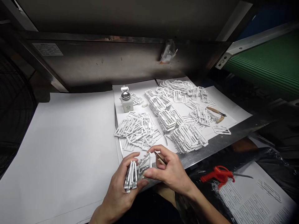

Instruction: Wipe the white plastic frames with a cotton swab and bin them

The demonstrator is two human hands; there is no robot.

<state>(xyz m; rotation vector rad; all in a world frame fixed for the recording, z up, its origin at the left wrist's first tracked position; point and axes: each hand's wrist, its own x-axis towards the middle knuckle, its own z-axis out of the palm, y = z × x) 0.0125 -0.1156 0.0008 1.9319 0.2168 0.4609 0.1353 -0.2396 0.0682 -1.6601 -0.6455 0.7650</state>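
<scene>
My left hand [122,183] is closed around a small bundle of white plastic frames [131,175], held on edge. Between the thumb and forefinger of my right hand [171,171] is a single white frame [145,163], tilted beside the bundle. A thin brass-coloured tool [160,158] is tucked in the fingers of that same hand; its kind I cannot make out. Just beyond my hands lies a loose heap of similar frames [137,129]. Neater stacks of frames [187,138] stand to its right.
A pump bottle [127,104] with its round metal lid raised stands behind the heap. Tweezers [165,139] lie between the piles. At the right are a wooden-handled tool [216,111] and a red air blow gun [219,176]. White paper [70,140] covers the left side.
</scene>
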